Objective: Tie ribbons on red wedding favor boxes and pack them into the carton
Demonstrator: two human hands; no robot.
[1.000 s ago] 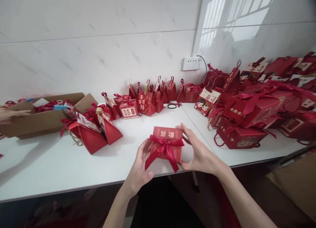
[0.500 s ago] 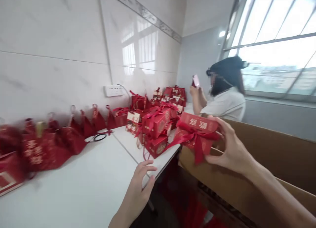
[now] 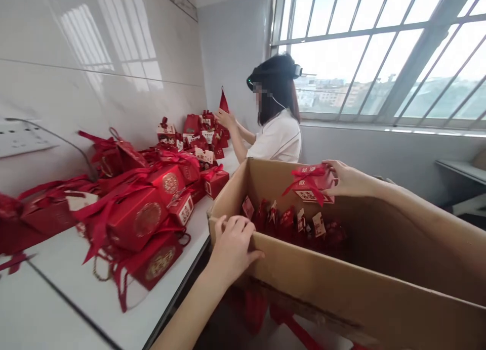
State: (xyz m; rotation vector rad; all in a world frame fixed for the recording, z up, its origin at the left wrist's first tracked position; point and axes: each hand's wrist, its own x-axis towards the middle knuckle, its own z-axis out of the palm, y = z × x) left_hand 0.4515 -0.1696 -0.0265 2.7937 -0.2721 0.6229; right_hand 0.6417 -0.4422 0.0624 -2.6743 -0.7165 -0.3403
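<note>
Right grip pinching gift box | left grip clasping carton rim | co-worker beyond

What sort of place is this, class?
Probably a small packing workroom: red gift boxes piled on a white table, an open cardboard carton with more inside, and a co-worker handling a red item.

Daylight pours through the barred window, its sky nearly blown to white, and pale, striped glare lies on the glossy wall tiles. The cardboard box is dim and shadowed inside, its gift bags soft in detail. Wide-angle distortion stretches the edges, and blocky pixels cover part of the co-worker's head
</note>
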